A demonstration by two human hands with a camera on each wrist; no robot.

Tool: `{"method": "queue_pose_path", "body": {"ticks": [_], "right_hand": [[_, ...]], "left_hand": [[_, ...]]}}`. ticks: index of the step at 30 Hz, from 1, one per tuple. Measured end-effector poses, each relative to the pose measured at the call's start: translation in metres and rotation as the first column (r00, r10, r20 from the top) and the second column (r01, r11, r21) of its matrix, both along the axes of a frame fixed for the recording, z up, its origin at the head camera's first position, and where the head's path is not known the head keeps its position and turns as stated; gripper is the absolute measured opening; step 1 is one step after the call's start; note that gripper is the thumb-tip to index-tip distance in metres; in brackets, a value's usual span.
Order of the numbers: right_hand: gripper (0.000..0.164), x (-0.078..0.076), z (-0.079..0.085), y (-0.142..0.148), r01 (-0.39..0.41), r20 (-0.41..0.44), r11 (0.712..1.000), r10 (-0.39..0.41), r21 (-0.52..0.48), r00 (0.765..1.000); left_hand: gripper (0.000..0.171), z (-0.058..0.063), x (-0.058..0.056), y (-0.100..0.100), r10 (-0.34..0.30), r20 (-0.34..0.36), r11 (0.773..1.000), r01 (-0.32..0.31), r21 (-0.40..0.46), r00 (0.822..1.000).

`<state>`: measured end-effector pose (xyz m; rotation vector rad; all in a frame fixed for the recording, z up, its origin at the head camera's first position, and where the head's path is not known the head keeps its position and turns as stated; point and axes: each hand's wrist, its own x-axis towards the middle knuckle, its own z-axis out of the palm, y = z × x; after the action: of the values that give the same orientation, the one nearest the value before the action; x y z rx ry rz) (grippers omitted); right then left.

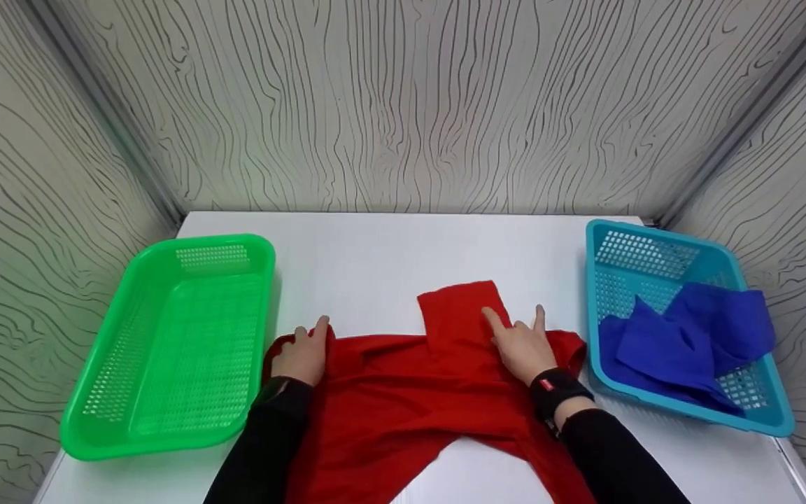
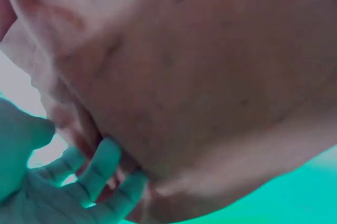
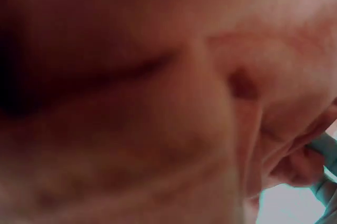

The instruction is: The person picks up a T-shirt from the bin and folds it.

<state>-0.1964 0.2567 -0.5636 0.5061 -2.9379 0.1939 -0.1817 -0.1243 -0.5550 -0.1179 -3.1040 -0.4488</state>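
A red garment [image 1: 403,406] is spread over the white table, creased across its middle, with a squared flap [image 1: 455,308] sticking up from its far edge. At its far left corner my left hand [image 1: 301,355] grips the cloth; in the left wrist view bent fingers [image 2: 100,166] clasp a fold. My right hand [image 1: 525,350] is beside the flap, with two fingers stretched out over the red cloth. Gathered cloth [image 3: 295,168] lies between its fingers at the edge of the right wrist view, and most of that hand is out of frame there.
On the left stands a green plastic basket [image 1: 266,280] with nothing in it. A blue basket [image 1: 697,413] on the right holds blue cloth [image 1: 676,343], partly draped over its rim. Patterned wall panels [image 1: 403,105] enclose the white table [image 1: 347,273] at the back and sides.
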Motion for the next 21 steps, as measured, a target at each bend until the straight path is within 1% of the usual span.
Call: {"method": "queue_pose_path", "body": {"ticks": [1,2,3,4,5,7,8,9,10,12,13,14,15,16,17,18,19,20,21], "right_hand": [[0.052,0.0,0.0,0.001,0.025,0.03,1.0,-0.025,0.01,0.999],[0.055,0.001,0.0,0.002,0.05,0.07,0.999,-0.051,0.013,0.996],[0.056,0.001,0.0,0.002,0.078,0.114,0.997,-0.078,0.012,0.99],[0.054,0.001,0.001,0.003,0.104,0.153,0.995,-0.104,0.004,0.983],[0.048,0.001,0.002,0.004,0.125,0.181,0.992,-0.121,-0.009,0.976],[0.028,0.0,0.004,0.006,0.136,0.198,0.991,-0.129,-0.019,0.972],[0.017,0.0,0.004,0.008,0.132,0.195,0.991,-0.124,-0.029,0.973],[0.01,0.0,0.005,0.01,0.128,0.181,0.991,-0.119,-0.038,0.976],[0.009,0.0,0.006,0.012,0.128,0.158,0.991,-0.118,-0.051,0.98],[0.011,0.0,0.009,0.016,0.146,0.103,0.984,-0.136,-0.099,0.985],[0.01,0.0,0.012,0.018,0.167,0.075,0.975,-0.158,-0.147,0.985],[0.008,0.001,0.016,0.021,0.192,0.048,0.958,-0.186,-0.212,0.981],[0.006,0.001,0.021,0.023,0.22,0.035,0.932,-0.219,-0.287,0.975],[0.004,0.001,0.027,0.025,0.242,0.043,0.893,-0.244,-0.378,0.969],[0.002,0.002,0.033,0.027,0.261,0.068,0.84,-0.26,-0.475,0.963],[0.003,0.003,0.04,0.029,0.28,0.112,0.771,-0.264,-0.572,0.958],[0.005,0.003,0.047,0.031,0.296,0.164,0.678,-0.253,-0.673,0.953],[0.007,0.004,0.054,0.033,0.31,0.214,0.565,-0.231,-0.765,0.949],[0.01,0.005,0.06,0.035,0.323,0.258,0.444,-0.201,-0.836,0.945]], "left_hand": [[0.049,0.001,0.001,0.0,-0.01,0.003,1.0,0.01,-0.013,1.0],[0.048,0.002,0.001,0.0,-0.02,0.011,0.999,0.02,-0.027,1.0],[0.045,0.003,0.001,0.0,-0.031,0.019,0.999,0.031,-0.037,0.999],[0.037,0.004,0.001,0.0,-0.037,0.024,0.998,0.037,-0.041,0.999],[0.028,0.006,0.001,-0.001,-0.042,0.03,0.998,0.043,-0.044,0.999],[0.008,0.008,0.001,-0.002,-0.047,0.039,0.998,0.049,-0.034,0.998],[0.003,0.009,0.0,-0.003,-0.046,0.037,0.999,0.047,-0.025,0.998],[0.003,0.011,0.0,-0.004,-0.046,0.037,0.999,0.046,-0.016,0.998],[0.005,0.012,0.0,-0.005,-0.044,0.031,0.999,0.044,-0.006,0.999],[0.005,0.017,-0.002,-0.006,-0.037,0.014,0.999,0.037,0.023,0.999],[0.006,0.021,-0.003,-0.006,-0.027,0.004,0.999,0.027,0.045,1.0],[0.006,0.025,-0.005,-0.007,-0.011,-0.009,0.997,0.012,0.076,1.0],[0.007,0.031,-0.007,-0.007,0.014,-0.021,0.993,-0.011,0.117,1.0],[0.009,0.037,-0.009,-0.008,0.047,-0.035,0.986,-0.04,0.165,0.998],[0.01,0.044,-0.012,-0.009,0.083,-0.037,0.971,-0.072,0.228,0.996],[0.01,0.052,-0.014,-0.01,0.114,-0.028,0.945,-0.099,0.311,0.993],[0.011,0.059,-0.015,-0.011,0.138,-0.01,0.909,-0.123,0.399,0.99],[0.011,0.066,-0.016,-0.013,0.16,0.013,0.856,-0.145,0.496,0.987],[0.011,0.073,-0.017,-0.014,0.177,0.044,0.79,-0.168,0.589,0.983]]}}
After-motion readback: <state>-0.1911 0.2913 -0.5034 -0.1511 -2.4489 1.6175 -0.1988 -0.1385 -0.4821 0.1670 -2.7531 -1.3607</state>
